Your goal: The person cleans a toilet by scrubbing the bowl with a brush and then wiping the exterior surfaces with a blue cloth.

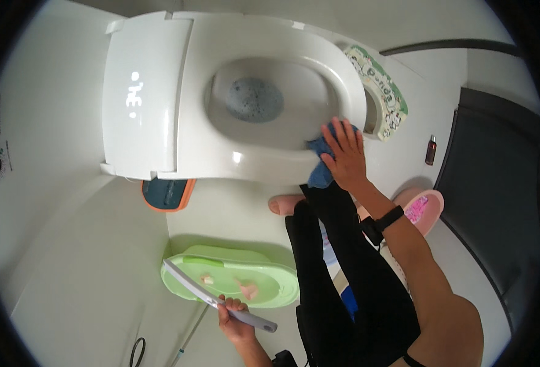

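My right hand (347, 158) lies with its fingers spread over a blue cloth (321, 178). It presses the cloth onto the front edge of a white toilet (260, 166), and part of the cloth hangs inside the bowl. Foamy water (255, 100) stands at the bottom of the bowl. Down at the lower left, my left hand (236, 321) grips a long grey-and-white handle (192, 285), perhaps of a toilet brush; no bristles show. The handle passes above a green plastic baby bathtub (279, 293), which contains small pinkish things.
A panda-patterned child's seat or stool (391, 98) stands beyond the toilet. A small dark bottle (430, 150) is on the floor near a dark mat or panel (490, 183). Right of my legs is a pink basin (436, 206). An orange-rimmed dark item (168, 195) sits beside the toilet.
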`<state>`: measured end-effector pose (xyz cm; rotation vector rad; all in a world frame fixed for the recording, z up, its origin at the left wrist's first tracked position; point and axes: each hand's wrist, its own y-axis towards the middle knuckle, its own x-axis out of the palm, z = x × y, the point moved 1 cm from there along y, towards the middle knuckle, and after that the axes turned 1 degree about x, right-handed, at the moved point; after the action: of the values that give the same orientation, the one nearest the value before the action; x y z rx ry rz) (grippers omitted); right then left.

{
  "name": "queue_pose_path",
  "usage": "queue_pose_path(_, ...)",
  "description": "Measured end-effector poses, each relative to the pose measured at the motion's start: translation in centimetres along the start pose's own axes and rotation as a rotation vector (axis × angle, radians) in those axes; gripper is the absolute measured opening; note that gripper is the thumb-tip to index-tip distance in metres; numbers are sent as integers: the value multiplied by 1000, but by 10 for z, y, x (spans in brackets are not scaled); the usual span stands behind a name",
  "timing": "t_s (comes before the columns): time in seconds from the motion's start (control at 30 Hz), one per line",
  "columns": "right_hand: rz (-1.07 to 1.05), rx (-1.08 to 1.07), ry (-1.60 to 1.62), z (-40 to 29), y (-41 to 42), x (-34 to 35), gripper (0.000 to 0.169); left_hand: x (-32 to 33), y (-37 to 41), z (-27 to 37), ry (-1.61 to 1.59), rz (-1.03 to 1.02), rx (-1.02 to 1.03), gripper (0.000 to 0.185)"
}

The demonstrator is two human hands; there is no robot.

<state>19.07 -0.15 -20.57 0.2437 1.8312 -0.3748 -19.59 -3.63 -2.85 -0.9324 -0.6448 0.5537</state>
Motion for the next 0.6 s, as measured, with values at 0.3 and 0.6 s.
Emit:
queue_pose_path(0.3, 455, 319, 16, 27, 145, -2, 61, 15, 1, -5, 49, 110, 9, 24)
queue_pose_path(0.6, 511, 105, 351, -134, 322, 10, 66, 48, 3, -17, -82, 179, -23, 25)
